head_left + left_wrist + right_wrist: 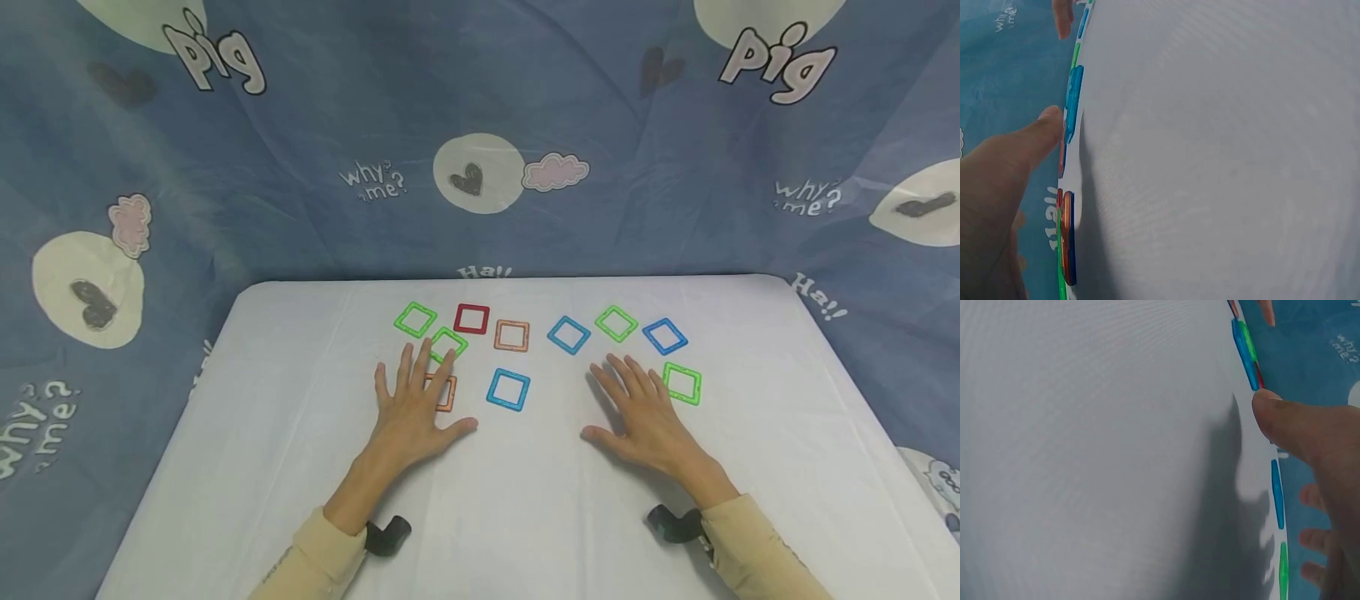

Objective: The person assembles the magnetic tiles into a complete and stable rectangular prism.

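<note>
My left hand (412,421) hovers palm down with fingers spread, partly covering an orange square frame (452,395) and overlapping a green one (451,341). My right hand (645,421) is held likewise, fingertips beside a green frame (682,384). Neither hand holds anything. Between the hands lies a blue square frame (508,390). Farther back are a green frame (416,320), a red frame (472,319) and an orange frame (512,336) at left. A blue frame (569,335), another green one (617,323) and another blue one (665,336) lie at right. In the left wrist view, the thumb (1035,137) stands above the cloth.
The frames lie flat and apart on a white-covered table (525,517). Behind it hangs a blue printed curtain (300,167), close along the table's far edge. Dark wrist cameras (388,536) stick out from under both beige sleeves (757,542).
</note>
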### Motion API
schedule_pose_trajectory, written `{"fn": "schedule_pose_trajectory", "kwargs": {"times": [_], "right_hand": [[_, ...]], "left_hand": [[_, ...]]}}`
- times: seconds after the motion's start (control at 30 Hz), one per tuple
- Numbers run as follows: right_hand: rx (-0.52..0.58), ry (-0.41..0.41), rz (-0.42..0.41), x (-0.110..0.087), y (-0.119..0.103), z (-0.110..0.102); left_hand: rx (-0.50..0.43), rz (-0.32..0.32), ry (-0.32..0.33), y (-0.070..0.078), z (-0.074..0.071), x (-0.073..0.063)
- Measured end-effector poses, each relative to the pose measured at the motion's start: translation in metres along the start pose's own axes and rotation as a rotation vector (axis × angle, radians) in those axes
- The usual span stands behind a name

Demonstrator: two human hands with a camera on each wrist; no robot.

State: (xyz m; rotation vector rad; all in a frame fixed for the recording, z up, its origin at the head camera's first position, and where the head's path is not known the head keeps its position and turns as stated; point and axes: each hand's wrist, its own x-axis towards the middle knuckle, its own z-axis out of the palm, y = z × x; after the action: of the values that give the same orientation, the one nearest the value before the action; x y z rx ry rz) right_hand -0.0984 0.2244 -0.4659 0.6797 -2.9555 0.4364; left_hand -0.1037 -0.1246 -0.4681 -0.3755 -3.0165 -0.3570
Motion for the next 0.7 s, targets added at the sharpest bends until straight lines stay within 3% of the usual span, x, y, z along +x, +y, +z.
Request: {"fn": "schedule_pose_trajectory", "kwargs": {"times": [0.37,0.53,0.7], "right_hand": [[0.046,-0.029,0.015,0.0,-0.001,0.002],[0.11,-0.03,0.036,0.001,-0.001,0.005],[0.244,-0.034,0.091,-0.002,-0.002,0.006]], "left_hand": [[0.003,0.005,0.0,-0.003,0.001,0.0],[-0.054,0.007,0.02,-0.005,0.001,0.0],[-0.164,0.025,0.076,-0.011,0.003,-0.001]]}}
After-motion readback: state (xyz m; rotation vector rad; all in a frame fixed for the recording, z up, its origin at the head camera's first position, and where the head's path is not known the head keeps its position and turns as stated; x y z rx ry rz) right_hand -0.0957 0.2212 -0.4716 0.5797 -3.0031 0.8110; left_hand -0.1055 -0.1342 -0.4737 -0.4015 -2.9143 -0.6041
